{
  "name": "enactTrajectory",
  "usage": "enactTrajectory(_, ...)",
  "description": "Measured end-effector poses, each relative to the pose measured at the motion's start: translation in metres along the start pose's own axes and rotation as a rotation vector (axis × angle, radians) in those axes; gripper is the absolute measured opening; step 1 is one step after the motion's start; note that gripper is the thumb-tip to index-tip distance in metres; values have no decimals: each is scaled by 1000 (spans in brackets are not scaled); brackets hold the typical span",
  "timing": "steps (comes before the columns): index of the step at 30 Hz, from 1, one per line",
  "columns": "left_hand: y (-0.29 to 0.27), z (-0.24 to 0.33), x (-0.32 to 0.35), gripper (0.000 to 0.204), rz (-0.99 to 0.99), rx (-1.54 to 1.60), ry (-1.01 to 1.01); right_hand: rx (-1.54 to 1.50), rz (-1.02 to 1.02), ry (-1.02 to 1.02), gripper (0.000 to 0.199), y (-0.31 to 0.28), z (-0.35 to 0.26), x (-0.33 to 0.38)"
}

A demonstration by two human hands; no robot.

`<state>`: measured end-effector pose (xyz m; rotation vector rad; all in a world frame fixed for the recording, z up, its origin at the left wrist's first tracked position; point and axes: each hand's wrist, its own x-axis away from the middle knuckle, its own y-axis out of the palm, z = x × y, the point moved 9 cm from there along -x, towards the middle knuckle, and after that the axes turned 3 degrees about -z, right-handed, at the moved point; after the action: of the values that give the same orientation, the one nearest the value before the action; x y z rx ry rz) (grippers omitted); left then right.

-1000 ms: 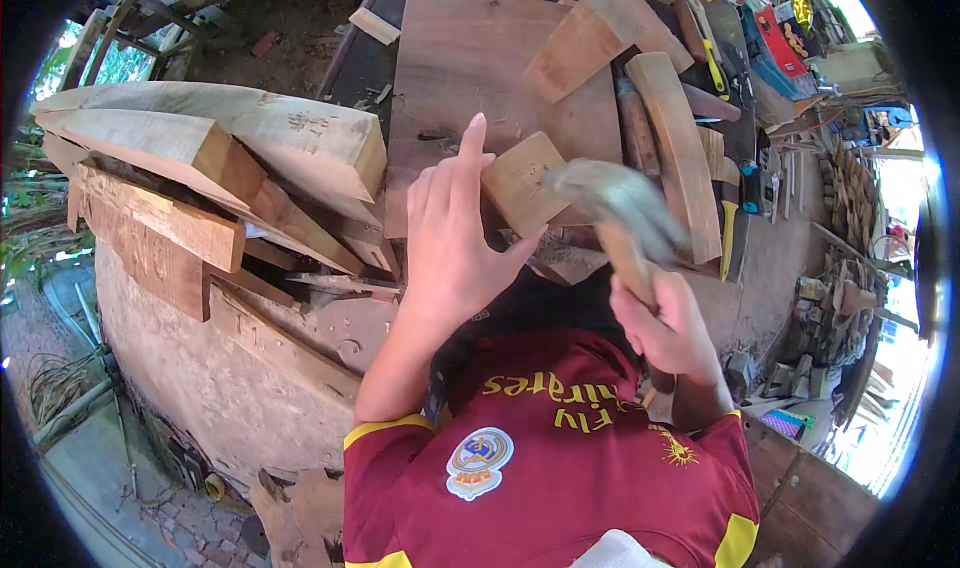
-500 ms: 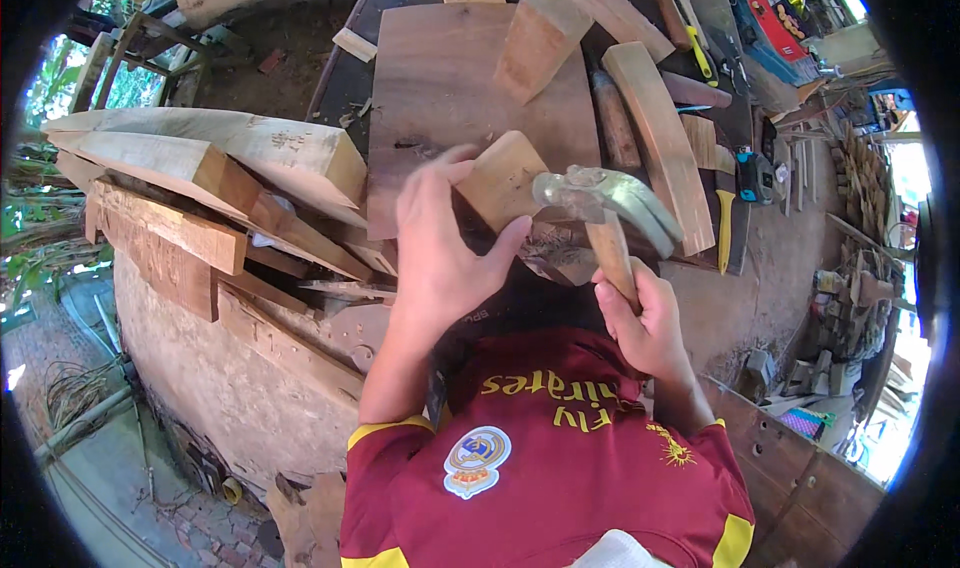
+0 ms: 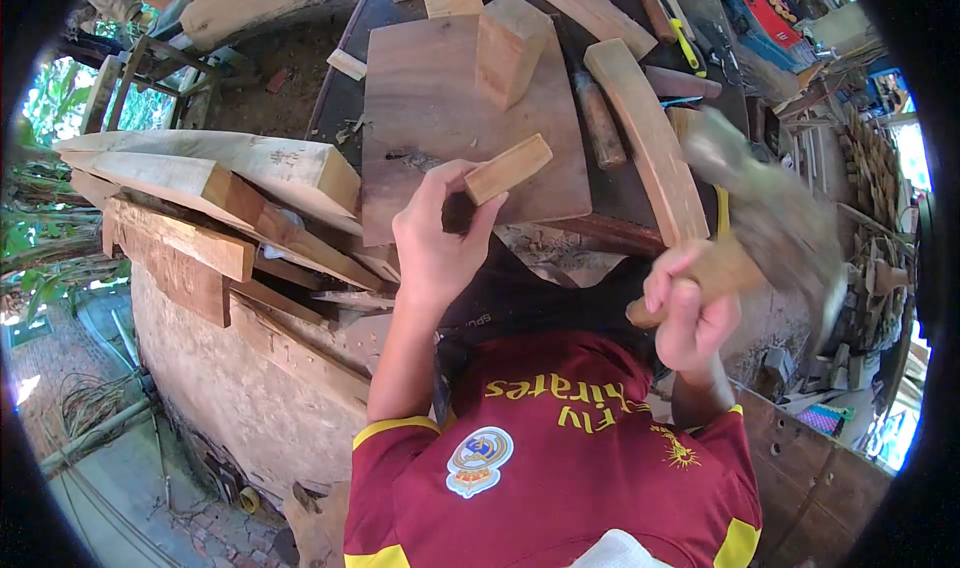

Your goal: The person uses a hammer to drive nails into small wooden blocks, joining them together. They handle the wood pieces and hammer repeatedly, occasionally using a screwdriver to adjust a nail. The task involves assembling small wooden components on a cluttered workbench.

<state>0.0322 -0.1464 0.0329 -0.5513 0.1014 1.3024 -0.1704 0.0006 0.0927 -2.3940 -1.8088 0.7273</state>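
Rough-sawn planks (image 3: pixel 220 183) lie stacked at the left, their cut ends pointing toward the middle of the scene. Right of them a wide dark board (image 3: pixel 440 98) lies flat on the bench (image 3: pixel 335 98), and a pale upright block (image 3: pixel 510 48) stands on its far part. At the board's near edge, the person's left hand (image 3: pixel 435 243) pinches a small pale wood block (image 3: pixel 508 168), fingers closed on its near end, so that the block lies slantwise on the board. Just right of the board lie a round dark handle (image 3: pixel 598 118) and a long curved slat of pale wood (image 3: pixel 645 133), running from far to near. Farther right, the right hand (image 3: pixel 690 313) is wrapped tight, fingers shut, around the wooden shaft of a hammer (image 3: pixel 760 213), raised clear of the block; its head is blurred by motion. Tools with yellow grips (image 3: pixel 685 38) lie at the far right of the bench. The person's red shirt (image 3: pixel 560 458) fills the near edge.
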Motion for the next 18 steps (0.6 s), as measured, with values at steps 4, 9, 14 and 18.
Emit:
enactTrajectory(4,-1,-3,1,33,-3,3,15,230,-346,369,24,30,11,-21)
enactTrajectory(9,1,-2,1,33,-27,-26,5,187,-194,275,23,19,3,-11)
enactTrajectory(14,1,2,2,30,-15,-31,83,260,-243,301,20,33,21,-13)
enactTrajectory(18,-4,16,12,30,29,-154,430,208,-208,355,19,29,32,2)
